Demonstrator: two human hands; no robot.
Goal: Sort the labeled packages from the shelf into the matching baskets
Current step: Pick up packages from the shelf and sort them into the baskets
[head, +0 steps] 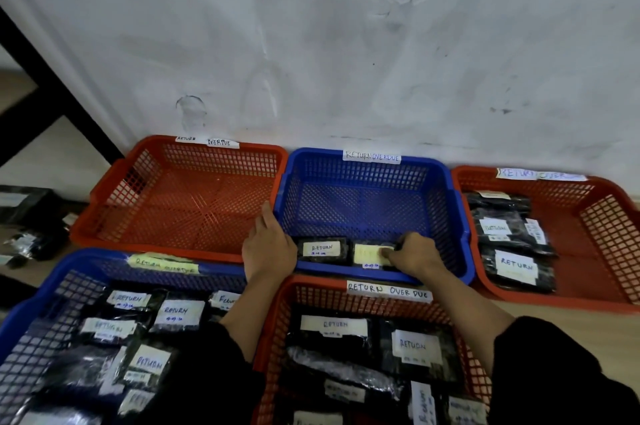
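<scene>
Five mesh baskets sit on the floor against a scuffed white wall (346, 43), each with a taped paper tag; four tags read "RETURN OVERDUE", while the far-right basket's tag is blurred past "RETURN". In the far row stand an empty red basket (180, 196) at left, a blue basket (374, 196) in the middle and a red basket (609, 216) at right, partly cut off by the frame edge. The middle blue basket holds two black packages along its near wall: a white-labeled package (322, 249) marked "RETURN" and, just beside it, a yellow-labeled package (372, 254) whose writing is too faint to read. The right hand (414, 258) grips the yellow-labeled package, fingers curled over its right end. The left hand (268, 244) rests flat on the blue basket's near-left corner, fingers straight. The right red basket shows three black packages. In the near row, a blue basket (45, 303) and a red basket (277, 320) are crowded with overlapping packages, partly hidden by dark sleeves, so no count is possible. Loose dark packets (31, 216) lie on the floor at far left, beside a black frame leg (59, 92).
</scene>
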